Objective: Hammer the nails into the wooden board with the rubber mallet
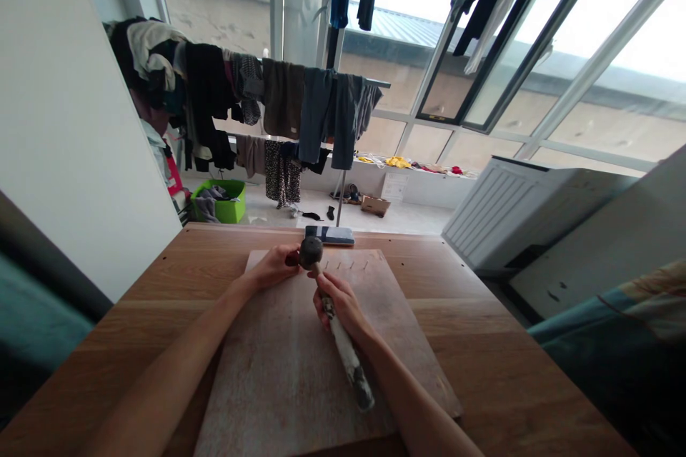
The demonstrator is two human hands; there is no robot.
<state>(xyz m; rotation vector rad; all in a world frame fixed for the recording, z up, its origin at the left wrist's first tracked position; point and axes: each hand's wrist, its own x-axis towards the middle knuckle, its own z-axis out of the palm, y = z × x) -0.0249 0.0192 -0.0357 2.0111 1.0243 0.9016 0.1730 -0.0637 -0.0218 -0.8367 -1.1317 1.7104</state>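
Note:
My right hand (337, 298) is closed around the worn, pale handle of a mallet (347, 353), gripping it close to the head. The mallet's dark, rounded head (311, 253) points away from me over the far part of a wooden board (268, 364). Beside that head, my left hand (274, 265) rests at the board's far left with its fingers pinched together. A small dark red piece shows at the left fingertips; the mallet head partly hides what they hold. Several thin nails (351, 264) stand in a row on the board, right of the mallet head.
The board lies on a wooden table (455, 321). A phone (329, 235) lies at the table's far edge. Beyond are a drying rack with clothes (284, 96), a green basket (230, 203) and a cardboard box (375, 206). A white ribbed appliance (498, 207) stands at right.

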